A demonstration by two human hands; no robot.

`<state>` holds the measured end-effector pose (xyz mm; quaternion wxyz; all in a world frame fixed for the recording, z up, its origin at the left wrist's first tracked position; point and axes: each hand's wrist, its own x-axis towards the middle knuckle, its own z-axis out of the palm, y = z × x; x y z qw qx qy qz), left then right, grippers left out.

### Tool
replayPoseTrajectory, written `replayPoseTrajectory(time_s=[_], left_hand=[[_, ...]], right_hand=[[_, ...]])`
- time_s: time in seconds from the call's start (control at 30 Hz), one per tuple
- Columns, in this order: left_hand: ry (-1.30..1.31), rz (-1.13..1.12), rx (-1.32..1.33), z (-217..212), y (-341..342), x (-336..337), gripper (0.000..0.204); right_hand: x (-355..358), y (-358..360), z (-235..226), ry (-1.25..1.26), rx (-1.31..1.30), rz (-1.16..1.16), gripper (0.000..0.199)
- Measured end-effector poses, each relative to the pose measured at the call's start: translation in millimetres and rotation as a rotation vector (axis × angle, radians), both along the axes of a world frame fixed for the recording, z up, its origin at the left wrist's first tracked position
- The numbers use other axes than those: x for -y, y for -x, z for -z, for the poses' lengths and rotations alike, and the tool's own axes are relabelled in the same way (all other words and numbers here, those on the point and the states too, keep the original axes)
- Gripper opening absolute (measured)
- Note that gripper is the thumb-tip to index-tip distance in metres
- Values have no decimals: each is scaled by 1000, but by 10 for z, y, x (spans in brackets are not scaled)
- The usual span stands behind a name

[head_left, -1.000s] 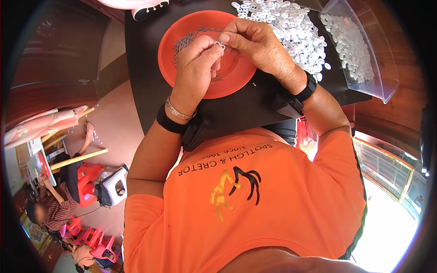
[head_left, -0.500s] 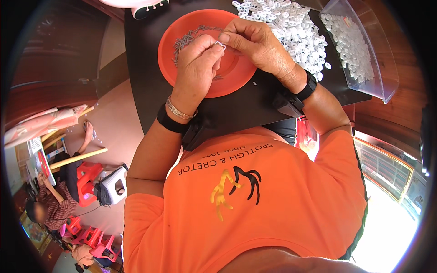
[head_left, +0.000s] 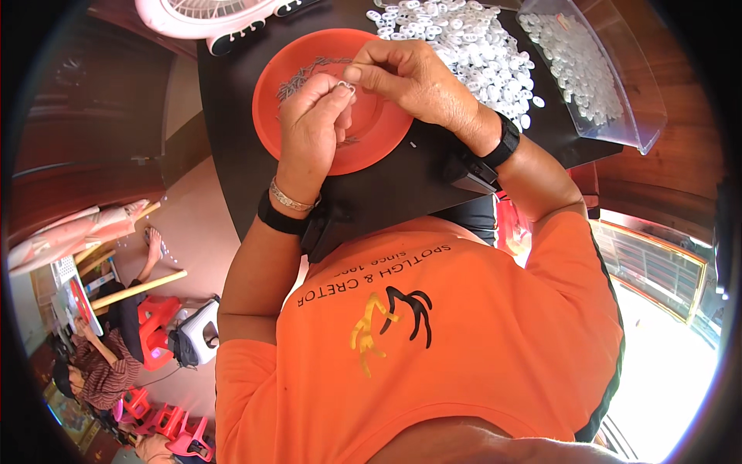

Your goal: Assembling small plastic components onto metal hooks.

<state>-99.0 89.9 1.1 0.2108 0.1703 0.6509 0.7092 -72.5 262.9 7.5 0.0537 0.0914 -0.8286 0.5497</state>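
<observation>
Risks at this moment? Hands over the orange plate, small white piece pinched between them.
1. The small white ring is held only by fingertips of the left hand and right hand; a slip would likely drop it onto the orange plate.
2. The loose white pile lies by the right wrist; a sweep might scatter pieces off the black table.

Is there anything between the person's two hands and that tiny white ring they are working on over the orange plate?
No. The small white plastic ring is pinched directly between the left hand and the right hand, above the round orange plate.
</observation>
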Motion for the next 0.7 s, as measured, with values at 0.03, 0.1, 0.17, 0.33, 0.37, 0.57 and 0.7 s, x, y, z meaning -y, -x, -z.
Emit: replayPoseTrajectory(time_s=[0.03,0.1,0.17,0.33,0.37,0.57,0.7], left_hand=[[-2,7,-5,7,9,-8,18],[-14,9,1,34,21,3,18],[-25,0,9,2,28,18,18],[-75,-12,24,-50,81,32,17],[-74,-20,24,-40,81,44,17],[-89,-13,18,-43,70,57,17],[-100,-14,24,-52,60,54,17]], right_hand=[[-30,4,-29,-2,-5,7,22],[-104,36,-117,3,-20,95,24],[-297,64,-238,-201,-82,196,21],[-781,-55,-528,-884,-77,261,14],[-786,-42,-495,-883,-79,253,14],[-817,87,-153,-1147,-87,129,13],[-836,101,-119,-927,-129,161,16]])
